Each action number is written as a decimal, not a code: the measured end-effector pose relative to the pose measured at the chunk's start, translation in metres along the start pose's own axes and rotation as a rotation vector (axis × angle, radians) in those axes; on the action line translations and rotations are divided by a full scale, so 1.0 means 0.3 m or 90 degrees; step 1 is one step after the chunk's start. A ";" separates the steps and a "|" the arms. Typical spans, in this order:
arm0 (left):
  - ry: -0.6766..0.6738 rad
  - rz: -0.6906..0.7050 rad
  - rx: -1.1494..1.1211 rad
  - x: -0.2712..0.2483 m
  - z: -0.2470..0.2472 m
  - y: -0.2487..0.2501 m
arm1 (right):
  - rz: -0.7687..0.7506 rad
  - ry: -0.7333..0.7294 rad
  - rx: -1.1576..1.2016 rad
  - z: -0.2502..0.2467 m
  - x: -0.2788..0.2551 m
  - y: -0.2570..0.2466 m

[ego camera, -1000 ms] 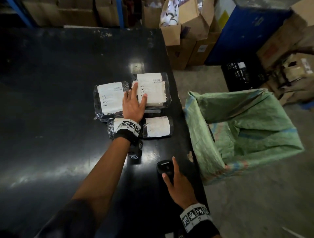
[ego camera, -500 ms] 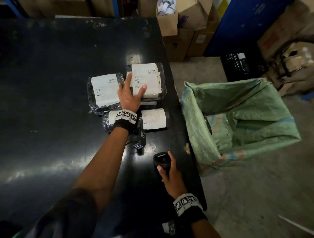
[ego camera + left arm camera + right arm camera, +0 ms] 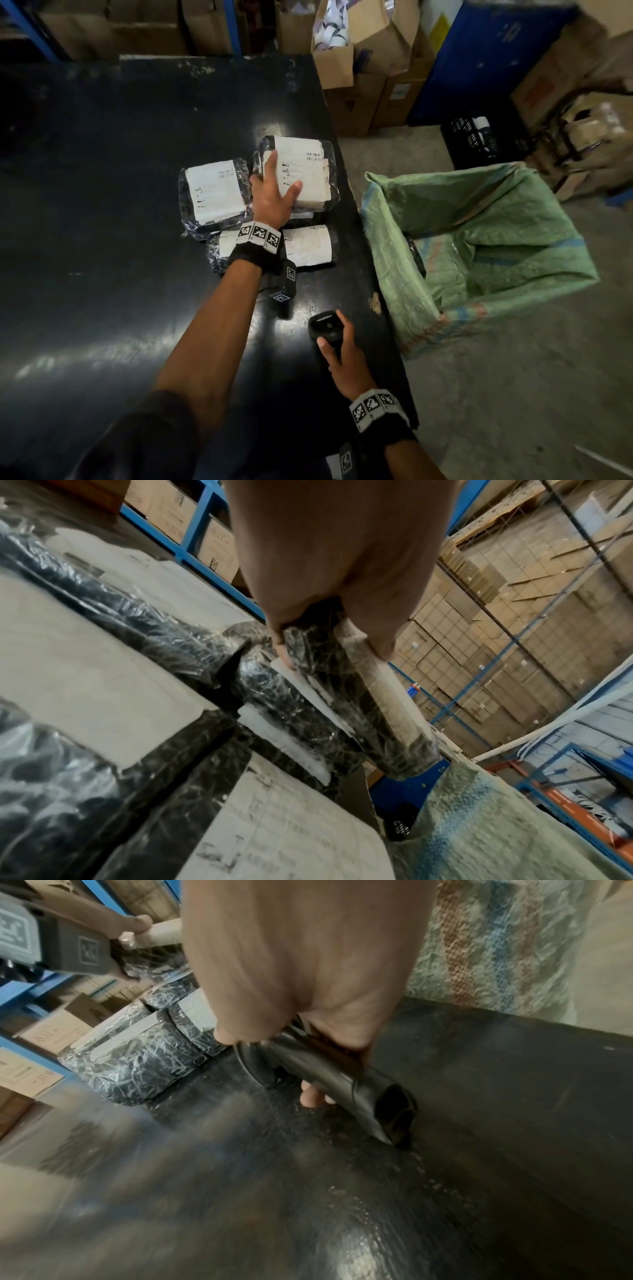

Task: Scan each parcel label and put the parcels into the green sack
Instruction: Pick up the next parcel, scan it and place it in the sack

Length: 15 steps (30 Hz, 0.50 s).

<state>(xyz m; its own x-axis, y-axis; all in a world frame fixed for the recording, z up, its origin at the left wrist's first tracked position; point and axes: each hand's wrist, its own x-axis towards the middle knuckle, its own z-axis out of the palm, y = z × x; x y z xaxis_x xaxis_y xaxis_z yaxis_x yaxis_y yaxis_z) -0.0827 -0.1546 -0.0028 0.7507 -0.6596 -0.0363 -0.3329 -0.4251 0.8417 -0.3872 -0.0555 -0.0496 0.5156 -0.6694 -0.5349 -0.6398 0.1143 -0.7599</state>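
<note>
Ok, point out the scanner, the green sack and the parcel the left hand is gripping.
scanner (image 3: 325, 325): head view, on its black head above the right hand's fingers.
green sack (image 3: 507, 260): head view, on the inner back wall.
parcel (image 3: 301, 161): head view, on its white label.
left hand (image 3: 272, 197): head view, on its back.

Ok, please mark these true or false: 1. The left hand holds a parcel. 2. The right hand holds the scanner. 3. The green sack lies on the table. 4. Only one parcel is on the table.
1. True: the left hand grips the top parcel at its near edge.
2. True: the right hand is curled round the black scanner.
3. False: the green sack stands on the floor beside the table.
4. False: several parcels lie there.
</note>
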 end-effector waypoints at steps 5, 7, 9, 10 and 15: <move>-0.027 -0.049 -0.007 0.011 -0.004 0.021 | 0.001 0.008 0.010 0.000 0.004 0.001; -0.045 -0.038 -0.016 0.016 0.000 0.018 | 0.002 0.017 0.013 0.002 0.005 0.001; -0.044 -0.044 -0.024 0.015 0.000 0.019 | 0.004 0.017 0.017 0.004 0.004 0.002; -0.046 -0.047 -0.029 0.009 -0.004 0.025 | 0.004 0.016 0.020 0.004 0.003 0.002; -0.035 -0.052 -0.087 -0.030 -0.010 0.020 | 0.004 0.010 0.010 0.006 0.005 0.005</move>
<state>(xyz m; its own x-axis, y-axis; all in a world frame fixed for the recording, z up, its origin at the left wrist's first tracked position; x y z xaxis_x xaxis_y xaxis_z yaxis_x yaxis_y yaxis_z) -0.0898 -0.1492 0.0042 0.7387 -0.6608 -0.1331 -0.1887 -0.3923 0.9003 -0.3863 -0.0551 -0.0522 0.5029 -0.6803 -0.5332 -0.6334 0.1297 -0.7628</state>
